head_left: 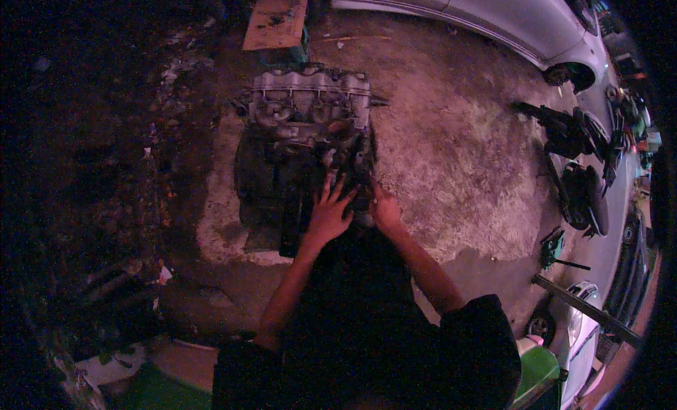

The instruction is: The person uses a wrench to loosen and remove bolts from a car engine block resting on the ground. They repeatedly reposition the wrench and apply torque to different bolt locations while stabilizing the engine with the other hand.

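A car engine with a pale metal top and a dark lower body stands on the floor before me. My left hand is open, its fingers spread and reaching onto the dark near part of the engine. At the engine's near right edge is my right hand, its fingers curled closed. Whatever the right hand grips, if anything, is too dark to make out. Shadow hides most detail of the engine around both hands.
Beyond the engine is a small stand with a brown board top. A silver car is parked at the far right. Motorcycles stand along the right side, near a green container. Dark clutter lies at the left.
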The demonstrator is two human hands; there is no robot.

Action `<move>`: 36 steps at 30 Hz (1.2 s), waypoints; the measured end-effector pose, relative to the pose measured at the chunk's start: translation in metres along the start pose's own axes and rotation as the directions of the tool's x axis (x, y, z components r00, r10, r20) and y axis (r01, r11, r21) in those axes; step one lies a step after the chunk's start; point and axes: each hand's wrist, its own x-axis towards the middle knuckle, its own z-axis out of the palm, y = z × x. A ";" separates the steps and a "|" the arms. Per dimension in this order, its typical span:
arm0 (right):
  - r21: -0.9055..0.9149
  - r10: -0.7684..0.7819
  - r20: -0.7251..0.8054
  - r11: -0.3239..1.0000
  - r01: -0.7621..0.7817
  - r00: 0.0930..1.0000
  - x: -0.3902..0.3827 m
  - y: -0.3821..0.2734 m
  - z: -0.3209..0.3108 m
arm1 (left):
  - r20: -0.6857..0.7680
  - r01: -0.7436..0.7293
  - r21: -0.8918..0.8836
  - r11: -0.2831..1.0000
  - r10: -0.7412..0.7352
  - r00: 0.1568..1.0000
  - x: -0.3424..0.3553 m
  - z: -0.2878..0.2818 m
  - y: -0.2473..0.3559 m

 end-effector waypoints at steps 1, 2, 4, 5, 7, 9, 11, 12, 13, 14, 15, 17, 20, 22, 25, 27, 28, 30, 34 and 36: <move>0.014 0.018 -0.001 1.000 -0.018 1.000 0.004 0.006 0.005 | -0.018 -0.009 -0.027 1.000 0.008 1.000 0.000 0.001 -0.001; 0.016 0.072 0.025 0.997 -0.072 0.997 0.012 0.011 0.009 | -0.016 -0.009 -0.016 1.000 0.008 1.000 0.000 0.001 -0.001; 0.030 0.078 -0.032 0.997 -0.077 0.996 0.030 0.020 0.012 | 0.016 0.005 0.007 1.000 -0.005 1.000 0.000 0.000 -0.002; 0.041 0.031 -0.116 0.999 -0.027 0.993 0.040 0.022 0.011 | -0.011 -0.010 0.013 1.000 0.010 1.000 0.000 0.000 -0.001; 0.084 0.091 -0.135 0.993 -0.081 0.987 0.064 0.024 0.009 | -0.006 -0.013 0.034 0.999 0.013 1.000 -0.001 -0.002 -0.001; 0.137 0.252 -0.011 0.959 -0.248 0.968 0.090 0.026 0.008 | 0.022 -0.019 0.062 0.998 0.017 1.000 -0.001 -0.004 0.000; 0.152 0.250 -0.007 0.957 -0.246 0.968 0.109 0.024 0.014 | 0.042 -0.016 0.091 0.996 0.013 0.999 0.000 -0.003 0.000; 0.147 0.269 0.011 0.952 -0.268 0.963 0.115 0.023 0.018 | 0.051 -0.012 0.104 0.994 0.007 0.999 0.001 -0.003 0.000; 0.138 0.254 0.001 0.958 -0.252 0.967 0.116 0.023 0.022 | 0.087 0.002 0.115 0.993 -0.012 0.996 0.001 -0.002 -0.001; 0.113 0.280 0.014 0.953 -0.280 0.960 0.117 0.022 0.026 | 0.054 -0.016 0.088 0.996 0.011 0.998 0.001 -0.002 -0.002; 0.078 0.327 0.052 0.940 -0.331 0.943 0.117 0.023 0.029 | 0.049 -0.022 0.058 0.998 0.020 0.999 0.001 -0.001 -0.003; 0.082 0.302 0.033 0.949 -0.304 0.953 0.117 0.024 0.032 | 0.031 -0.033 0.052 0.998 0.031 0.999 0.001 0.001 -0.005; 0.096 0.337 0.045 0.935 -0.340 0.940 0.117 0.025 0.032 | -0.006 -0.050 0.096 0.994 0.051 0.999 0.000 0.003 -0.005; 0.135 0.380 0.057 0.913 -0.385 0.923 0.119 0.024 0.029 | -0.003 -0.047 0.100 0.994 0.047 0.999 0.000 0.002 -0.006; 0.211 0.391 0.025 0.897 -0.387 0.920 0.123 0.028 0.019 | 0.004 -0.033 0.059 0.998 0.032 0.999 0.000 0.003 -0.006; 0.215 0.301 -0.055 0.935 -0.284 0.952 0.122 0.033 0.008 | 0.012 -0.032 0.037 0.999 0.032 0.999 0.001 0.004 -0.007; 0.196 0.287 -0.066 0.943 -0.269 0.956 0.122 0.036 0.002 | 0.026 -0.030 0.045 0.999 0.029 0.999 0.001 0.004 -0.007; 0.110 0.262 -0.036 0.960 -0.256 0.965 0.126 0.041 -0.011 | -0.020 -0.049 0.067 0.997 0.051 0.999 0.001 0.004 -0.007; 0.260 0.191 -0.170 0.955 -0.143 0.967 0.100 0.037 -0.025 | -0.013 -0.035 0.080 0.996 0.037 0.999 0.000 -0.002 -0.001; 0.300 0.235 -0.154 0.937 -0.181 0.960 0.078 0.029 -0.023 | 0.006 -0.022 0.122 0.992 0.022 1.000 -0.001 -0.005 0.001</move>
